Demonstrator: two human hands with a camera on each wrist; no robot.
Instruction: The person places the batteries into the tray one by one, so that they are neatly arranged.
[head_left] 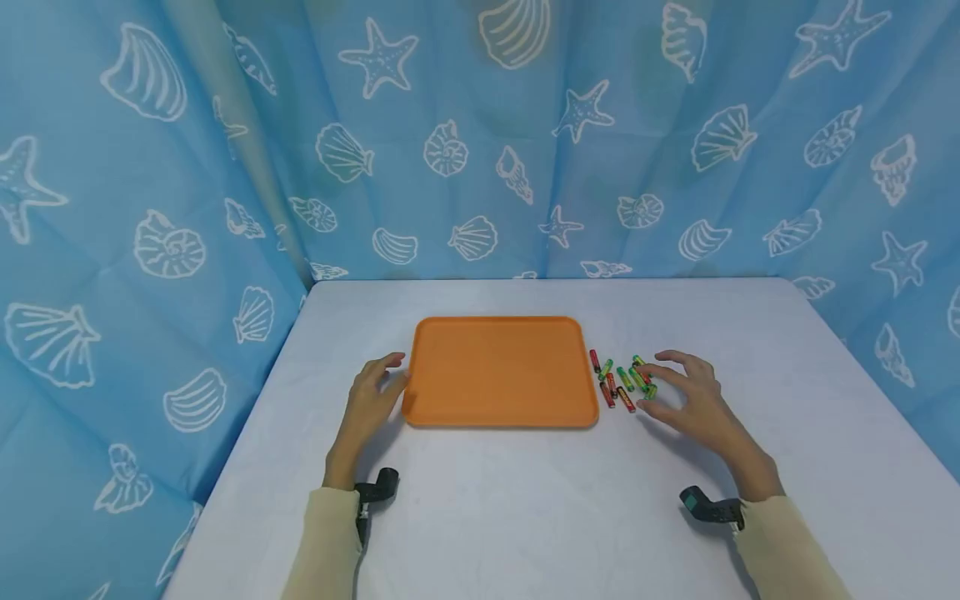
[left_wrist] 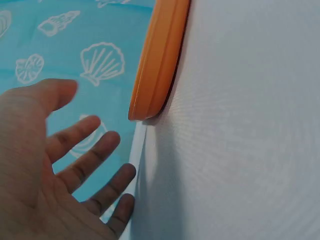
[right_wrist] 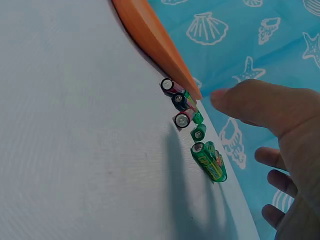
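You're seemingly preparing to pick up the batteries (head_left: 626, 379) lying right of centre: your right hand (head_left: 693, 400) is hovering loose and empty near them, your left hand (head_left: 369, 400) likewise beside the central tray (head_left: 501, 372); pinching one seems next.

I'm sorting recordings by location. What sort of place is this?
Probably a staged tabletop recording spot: a seashell-print blue curtain hangs behind and beside a white table, and black devices sit at both of the person's wrists.
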